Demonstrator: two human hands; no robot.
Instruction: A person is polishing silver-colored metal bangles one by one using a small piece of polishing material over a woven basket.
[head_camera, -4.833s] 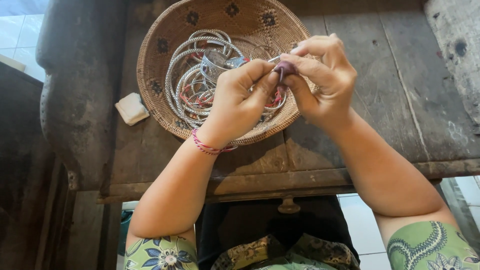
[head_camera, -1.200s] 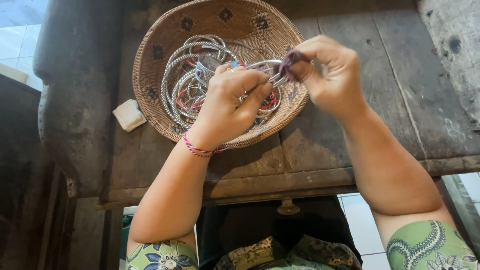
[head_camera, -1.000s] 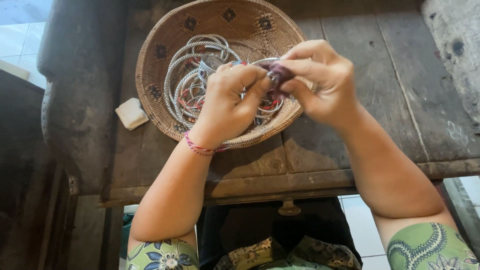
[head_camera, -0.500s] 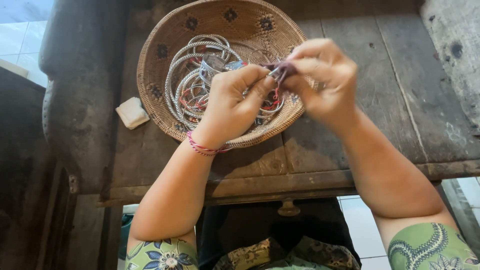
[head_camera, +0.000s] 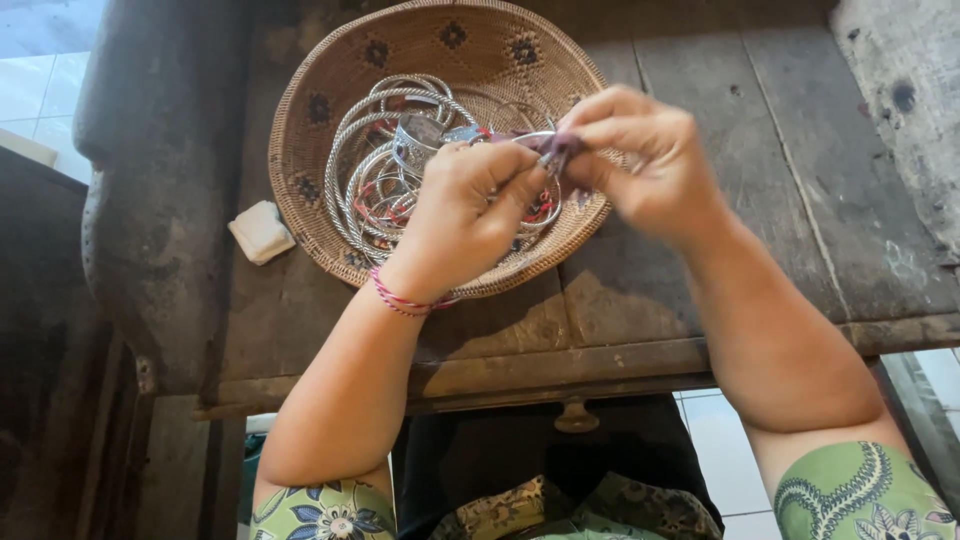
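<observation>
- A basket (head_camera: 330, 110) is sitting on the table (head_camera: 800, 180), holding wire rings (head_camera: 385, 170).
- A small block (head_camera: 261, 231) is lying just left of the basket.
- Both hands are hovering over the basket's right side.

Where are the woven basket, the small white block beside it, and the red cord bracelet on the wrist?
woven basket (head_camera: 330, 85): head view, bare inner wall at upper left.
white block (head_camera: 261, 231): head view, middle of its top face.
red cord bracelet (head_camera: 398, 298): head view, strands across the left wrist.
</observation>
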